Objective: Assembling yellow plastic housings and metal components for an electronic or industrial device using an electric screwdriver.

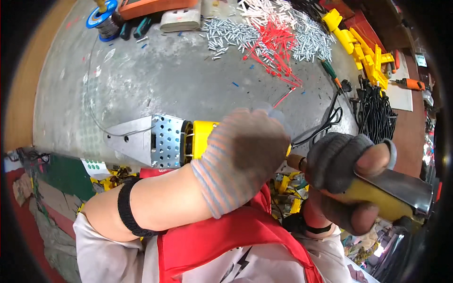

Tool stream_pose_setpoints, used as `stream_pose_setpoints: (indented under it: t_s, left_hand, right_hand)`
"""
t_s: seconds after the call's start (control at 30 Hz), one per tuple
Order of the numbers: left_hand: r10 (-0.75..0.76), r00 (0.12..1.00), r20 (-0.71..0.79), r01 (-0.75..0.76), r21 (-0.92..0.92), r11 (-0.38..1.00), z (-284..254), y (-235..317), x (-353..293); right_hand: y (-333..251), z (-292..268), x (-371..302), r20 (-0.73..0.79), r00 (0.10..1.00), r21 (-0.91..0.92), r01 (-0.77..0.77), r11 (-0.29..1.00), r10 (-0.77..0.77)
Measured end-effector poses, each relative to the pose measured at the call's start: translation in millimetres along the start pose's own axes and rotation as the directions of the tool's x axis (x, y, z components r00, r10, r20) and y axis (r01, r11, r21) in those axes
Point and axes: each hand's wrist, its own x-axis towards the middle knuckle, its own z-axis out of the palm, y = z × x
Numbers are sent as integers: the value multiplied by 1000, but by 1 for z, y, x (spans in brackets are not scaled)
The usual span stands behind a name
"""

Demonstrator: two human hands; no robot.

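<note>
My left hand [247, 141], in a striped knit glove with a dark palm patch, is wrapped around the yellow body [204, 137] of a tool. That tool lies along the near table edge, with a perforated metal sleeve [168, 141] and a flat, pointed metal plate [130, 140] at its left end. In its grey glove with bare fingertips, my right hand [347, 165] grips a yellow-and-silver power screwdriver [401, 191]. The screwdriver's narrow front end [296, 162] points left at the yellow tool's right end; my left hand hides whether they touch.
Loose screws [224, 35], white pieces [269, 12] and red wire pieces [278, 45] lie at the back. Yellow plastic shells [373, 61], a green-handled screwdriver [329, 70] and bundled black cords [375, 111] are at the right. A solder wire spool [107, 23] stands back left.
</note>
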Motion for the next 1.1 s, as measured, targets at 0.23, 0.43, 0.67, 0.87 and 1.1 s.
stream_pose_setpoints:
  t_s: [0.23, 0.43, 0.67, 0.87, 1.1]
  left_hand:
    - [274, 887, -371, -213, 197, 957, 25, -43, -104]
    - [391, 831, -395, -346, 183, 920, 44, -53, -94]
    - [378, 781, -497, -425, 20, 905, 41, -59, -97]
    - [355, 799, -486, -344, 114, 932, 52, -62, -89]
    - [331, 875, -352, -238, 283, 929, 27, -67, -81]
  right_hand:
    - [0, 6, 10, -95, 989, 51, 118, 992, -113]
    - [5, 66, 54, -34, 997, 174, 72, 982, -68]
    - [16, 72, 60, -43, 991, -105, -134, 985, 130]
    - [29, 78, 66, -206, 979, -44, 7, 999, -16]
    - [14, 36, 46, -143, 403, -902, 322, 287, -904]
